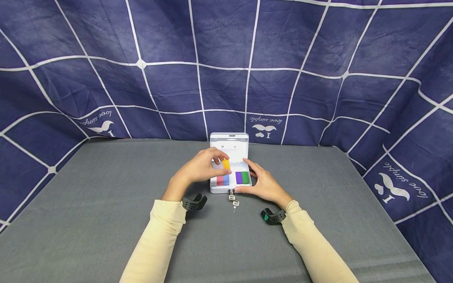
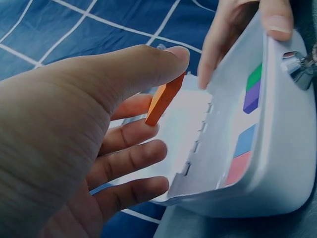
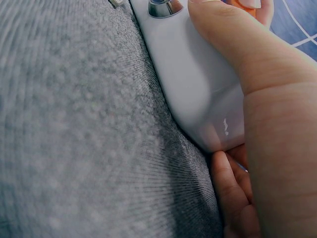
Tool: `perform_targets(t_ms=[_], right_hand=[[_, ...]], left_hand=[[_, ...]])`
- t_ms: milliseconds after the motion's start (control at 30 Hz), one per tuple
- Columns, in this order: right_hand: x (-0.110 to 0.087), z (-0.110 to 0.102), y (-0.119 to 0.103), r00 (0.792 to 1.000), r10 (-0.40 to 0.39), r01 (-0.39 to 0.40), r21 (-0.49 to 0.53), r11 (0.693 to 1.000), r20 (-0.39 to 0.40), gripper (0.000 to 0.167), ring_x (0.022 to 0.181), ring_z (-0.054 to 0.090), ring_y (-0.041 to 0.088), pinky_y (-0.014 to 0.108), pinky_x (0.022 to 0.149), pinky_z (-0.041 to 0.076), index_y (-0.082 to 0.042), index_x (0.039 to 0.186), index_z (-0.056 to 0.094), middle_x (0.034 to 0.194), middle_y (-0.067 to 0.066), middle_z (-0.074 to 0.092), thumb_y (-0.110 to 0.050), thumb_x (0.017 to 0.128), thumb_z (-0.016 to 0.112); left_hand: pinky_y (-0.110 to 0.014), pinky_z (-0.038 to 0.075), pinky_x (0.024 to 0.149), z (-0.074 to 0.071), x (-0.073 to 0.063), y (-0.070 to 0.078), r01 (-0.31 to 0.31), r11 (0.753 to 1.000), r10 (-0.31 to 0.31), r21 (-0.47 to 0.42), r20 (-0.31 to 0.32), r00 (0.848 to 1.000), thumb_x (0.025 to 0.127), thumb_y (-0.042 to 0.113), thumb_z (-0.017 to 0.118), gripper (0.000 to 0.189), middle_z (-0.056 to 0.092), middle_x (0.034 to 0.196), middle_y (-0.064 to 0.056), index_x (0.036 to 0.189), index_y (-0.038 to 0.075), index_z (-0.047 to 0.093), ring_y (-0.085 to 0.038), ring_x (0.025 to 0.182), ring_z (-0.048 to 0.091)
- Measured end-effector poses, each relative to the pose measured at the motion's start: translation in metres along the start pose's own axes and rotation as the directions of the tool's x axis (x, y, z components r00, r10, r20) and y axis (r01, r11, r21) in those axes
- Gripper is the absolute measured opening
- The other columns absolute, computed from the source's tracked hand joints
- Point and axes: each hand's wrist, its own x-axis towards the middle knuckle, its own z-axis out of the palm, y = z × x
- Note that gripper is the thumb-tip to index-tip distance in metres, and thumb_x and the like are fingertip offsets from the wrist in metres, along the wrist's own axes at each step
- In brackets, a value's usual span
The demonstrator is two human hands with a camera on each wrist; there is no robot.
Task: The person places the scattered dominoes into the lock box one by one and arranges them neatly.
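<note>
A left hand (image 1: 201, 167) is pinching an orange block (image 1: 226, 164) above an open white box (image 1: 230, 190); the right hand (image 1: 263, 184) is gripping the box's right side, probably steadying it on the worktop (image 1: 106, 220).

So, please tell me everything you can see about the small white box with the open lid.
The white box looks like smooth painted metal with rounded corners. It sits on the grey table near the blue cloth, lid standing open at the back. Inside lie red, blue, purple and green blocks. A lock at the front holds a key with a second one hanging. The right hand holds its right side; the left hand pinches an orange block above it.
</note>
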Motion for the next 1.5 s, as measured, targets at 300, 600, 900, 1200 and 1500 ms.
perform_targets(t_ms=[300, 600, 900, 1200, 1500], right_hand=[[0.0, 0.0, 0.0, 1.0, 0.002, -0.002, 0.003, 1.0, 0.001, 0.107, 0.122, 0.056, 0.019, 0.036, 0.102, 0.043, -0.025, 0.154, 0.034, 0.147, 0.005, 0.043, -0.06, 0.066, 0.085], [0.0, 0.0, 0.001, 1.0, 0.001, -0.001, 0.015, 1.0, -0.001, 0.106, 0.123, 0.056, 0.017, 0.037, 0.102, 0.043, -0.026, 0.153, 0.034, 0.148, 0.005, 0.043, -0.059, 0.066, 0.085], [0.0, -0.001, -0.002, 1.0, 0.008, -0.008, 0.015, 1.0, -0.005, 0.106, 0.122, 0.056, 0.019, 0.036, 0.101, 0.044, -0.025, 0.153, 0.035, 0.148, 0.005, 0.043, -0.059, 0.067, 0.085], [0.0, 0.0, -0.001, 1.0, 0.017, -0.017, 0.015, 1.0, 0.008, 0.106, 0.124, 0.055, 0.02, 0.037, 0.101, 0.044, -0.026, 0.154, 0.034, 0.15, 0.006, 0.041, -0.06, 0.067, 0.084], [-0.001, -0.001, -0.001, 1.0, 0.013, -0.013, 0.032, 0.999, 0.012, 0.107, 0.124, 0.054, 0.019, 0.038, 0.102, 0.043, -0.025, 0.154, 0.034, 0.15, 0.005, 0.041, -0.059, 0.067, 0.085]], left_hand=[[-0.038, 0.048, 0.087, 0.015, 0.004, 0.004, 0.023, 0.999, -0.024, 0.039, 0.035, 0.999, 0.081, 0.026, 0.082, 0.042, 0.063, 0.106, -0.007, 0.113, 0.003, 0.069, -0.025, 0.098, 0.061], [-0.036, 0.046, 0.084, 0.031, 0.008, 0.008, 0.03, 0.994, -0.035, 0.106, 0.049, 0.998, 0.08, 0.024, 0.082, 0.041, 0.064, 0.1, -0.008, 0.111, 0.001, 0.07, -0.024, 0.091, 0.059], [-0.036, 0.046, 0.088, 0.041, 0.01, 0.008, 0.081, 0.98, -0.094, 0.183, 0.061, 0.994, 0.08, 0.026, 0.082, 0.041, 0.066, 0.101, -0.007, 0.112, 0.003, 0.071, -0.024, 0.097, 0.055], [-0.037, 0.045, 0.086, 0.045, 0.009, 0.01, 0.116, 0.964, -0.135, 0.239, 0.064, 0.989, 0.08, 0.031, 0.083, 0.041, 0.064, 0.103, -0.005, 0.11, 0.007, 0.073, -0.022, 0.097, 0.053], [-0.036, 0.044, 0.08, 0.047, 0.009, 0.01, 0.112, 0.956, -0.138, 0.27, 0.076, 0.988, 0.08, 0.032, 0.083, 0.035, 0.064, 0.096, -0.001, 0.106, 0.01, 0.074, -0.021, 0.091, 0.052]])
